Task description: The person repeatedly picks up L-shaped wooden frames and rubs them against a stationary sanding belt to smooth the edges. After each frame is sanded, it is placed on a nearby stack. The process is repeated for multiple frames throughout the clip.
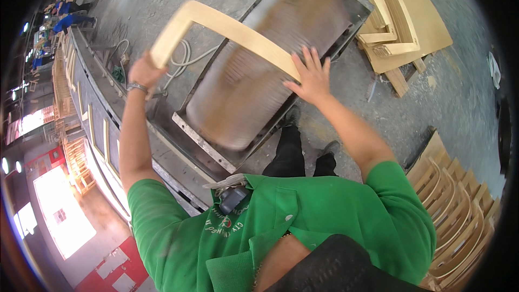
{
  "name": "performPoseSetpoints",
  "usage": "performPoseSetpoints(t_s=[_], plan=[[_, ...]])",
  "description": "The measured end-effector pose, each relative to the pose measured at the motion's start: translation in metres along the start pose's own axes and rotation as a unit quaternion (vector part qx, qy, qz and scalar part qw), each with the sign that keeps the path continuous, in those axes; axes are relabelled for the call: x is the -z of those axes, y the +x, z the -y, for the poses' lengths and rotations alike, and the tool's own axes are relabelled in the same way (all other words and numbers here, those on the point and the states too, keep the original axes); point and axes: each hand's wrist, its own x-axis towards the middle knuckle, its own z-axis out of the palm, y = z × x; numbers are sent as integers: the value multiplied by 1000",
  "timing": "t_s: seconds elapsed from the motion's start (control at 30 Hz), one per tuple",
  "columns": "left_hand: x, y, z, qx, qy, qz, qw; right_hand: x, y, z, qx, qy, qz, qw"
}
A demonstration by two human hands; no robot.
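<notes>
A pale wooden L-shaped frame piece point(238, 31) spans the belt of a sanding machine point(270, 48), whose brown surface is streaked with blur. My left hand point(146, 73), with a band at its wrist, is closed round the end of the short leg, off the machine's left side. At the other end of the long arm, my right hand point(311, 78) lies against the wood above the belt. Its fingers are stretched out and spread, with the thumb apart. The underside of the piece is hidden.
Similar wooden parts point(400, 27) rest on a board point(432, 21) at the far right. Curved wooden pieces point(454, 211) stand stacked at the near right. A long conveyor-like bench point(102, 113) runs along the left, with a pale hose point(186, 57) on the floor. People in blue point(73, 19) are far left.
</notes>
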Motion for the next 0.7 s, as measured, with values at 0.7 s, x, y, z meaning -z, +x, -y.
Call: performPoseSetpoints(t_s=[0.7], plan=[[43,35,-66,-258,-874,-128,391,1,-58,-2,9,116,30,993]])
